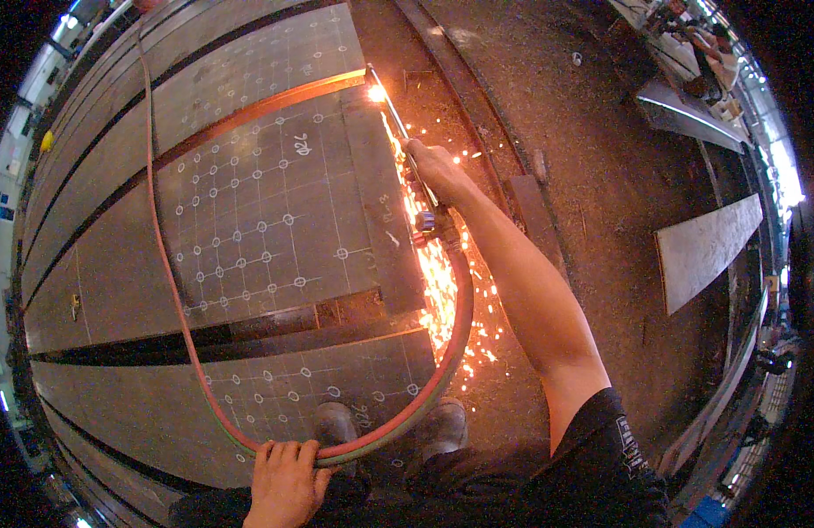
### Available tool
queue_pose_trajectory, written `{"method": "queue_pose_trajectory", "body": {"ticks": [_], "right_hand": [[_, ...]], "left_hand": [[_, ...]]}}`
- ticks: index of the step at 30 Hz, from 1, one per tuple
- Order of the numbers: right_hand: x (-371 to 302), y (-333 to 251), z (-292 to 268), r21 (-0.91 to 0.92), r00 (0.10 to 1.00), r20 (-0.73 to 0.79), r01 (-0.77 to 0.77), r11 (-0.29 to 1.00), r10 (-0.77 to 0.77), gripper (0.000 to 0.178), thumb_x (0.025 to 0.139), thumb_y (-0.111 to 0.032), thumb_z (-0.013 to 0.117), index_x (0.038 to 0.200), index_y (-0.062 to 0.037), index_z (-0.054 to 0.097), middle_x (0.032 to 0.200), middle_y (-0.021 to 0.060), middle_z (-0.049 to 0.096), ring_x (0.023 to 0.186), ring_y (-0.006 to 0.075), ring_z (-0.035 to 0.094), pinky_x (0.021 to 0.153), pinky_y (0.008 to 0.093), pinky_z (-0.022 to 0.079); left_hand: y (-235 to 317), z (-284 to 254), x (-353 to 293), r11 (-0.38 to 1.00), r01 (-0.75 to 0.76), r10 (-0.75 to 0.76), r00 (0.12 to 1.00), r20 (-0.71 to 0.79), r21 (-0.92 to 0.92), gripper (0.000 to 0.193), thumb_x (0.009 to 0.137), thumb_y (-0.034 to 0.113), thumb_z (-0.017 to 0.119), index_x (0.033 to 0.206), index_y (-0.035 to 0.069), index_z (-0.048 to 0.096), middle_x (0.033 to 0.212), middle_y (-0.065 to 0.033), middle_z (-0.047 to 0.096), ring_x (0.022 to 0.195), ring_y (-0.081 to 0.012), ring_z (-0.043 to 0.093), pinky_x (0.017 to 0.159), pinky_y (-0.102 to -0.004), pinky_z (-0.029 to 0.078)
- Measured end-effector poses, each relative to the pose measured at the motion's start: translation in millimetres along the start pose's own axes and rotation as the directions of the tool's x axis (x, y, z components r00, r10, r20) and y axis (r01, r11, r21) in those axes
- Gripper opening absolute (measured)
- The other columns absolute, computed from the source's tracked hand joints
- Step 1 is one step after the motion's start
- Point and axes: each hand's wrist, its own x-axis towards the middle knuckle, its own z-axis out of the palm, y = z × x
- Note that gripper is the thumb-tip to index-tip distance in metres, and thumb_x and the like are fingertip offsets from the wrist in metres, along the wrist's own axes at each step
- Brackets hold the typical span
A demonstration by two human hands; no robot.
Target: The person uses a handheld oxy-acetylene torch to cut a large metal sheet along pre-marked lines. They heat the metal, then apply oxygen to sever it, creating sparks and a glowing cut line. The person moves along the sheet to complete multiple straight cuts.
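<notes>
Head camera: at 7 o'clock the left hand, back upward, drapes its fingers over 2 hoses, 1 red and 1 green; how tightly it closes on them I cannot tell. The hoses bend through 6 o'clock to the cutting torch, a slim metallic tube with a dark valve knob at its near end. The right forearm comes up from 4 o'clock, the right hand wrapped firmly around the torch near 12 o'clock. The torch's long axis slants, its tip pointing between 11 and 12 o'clock, to a bright glow at the edge of a dark, chalk-marked steel plate; orange sparks spill along that edge toward 6 o'clock
</notes>
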Motion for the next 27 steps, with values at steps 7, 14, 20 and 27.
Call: {"method": "queue_pose_trajectory", "body": {"ticks": [7,14,20,27], "right_hand": [[-3.1,-3.0,2.6,0.088,0.996,0.072,-0.056,0.995,0.05,0.046,0.091,-0.044,0.05,0.091,0.0014,0.056,0.068,0.0092,0.055,0.05,0.0172,0.052,0.046,0.0338,0.045],[-12.4,-0.5,-0.8,-0.032,0.974,0.04,0.226,0.974,-0.224,0.058,0.09,-0.05,0.047,0.093,0.0069,0.059,0.068,0.0095,0.06,0.06,0.0282,0.058,0.055,0.0383,0.046],[-16.6,-9.9,4.1,0.027,1.0,0.004,0.0,1.0,0.0,0.065,0.09,-0.055,0.043,0.093,0.0069,0.062,0.078,0.0148,0.062,0.069,0.0243,0.057,0.064,0.0409,0.045],[-18.2,-8.4,1.9,-0.116,0.984,0.063,0.173,0.978,-0.166,0.057,0.094,-0.049,0.039,0.099,0.0045,0.058,0.079,0.0145,0.063,0.078,0.0274,0.061,0.069,0.0426,0.046]], "left_hand": [[1.5,-3.0,-2.4,1.0,0.013,-0.013,1.0,0.002,-0.007,0.042,0.083,0.031,0.066,0.114,0.005,0.055,0.099,-0.0145,0.06,0.1,-0.034,0.056,0.098,-0.049,0.038],[0.9,-2.2,-2.4,1.0,0.003,-0.003,1.0,0.001,-0.017,0.042,0.082,0.03,0.067,0.114,0.005,0.056,0.1,-0.0143,0.061,0.099,-0.0337,0.057,0.098,-0.048,0.038],[0.1,-1.4,-2.2,1.0,-0.016,0.016,1.0,-0.011,-0.009,0.041,0.082,0.031,0.067,0.112,0.005,0.057,0.099,-0.013,0.061,0.099,-0.0319,0.057,0.097,-0.0464,0.038],[-0.8,1.2,-3.4,1.0,-0.018,0.018,0.999,-0.031,-0.001,0.042,0.081,0.032,0.068,0.111,0.006,0.057,0.1,-0.0114,0.062,0.1,-0.0293,0.058,0.095,-0.0448,0.039]]}}
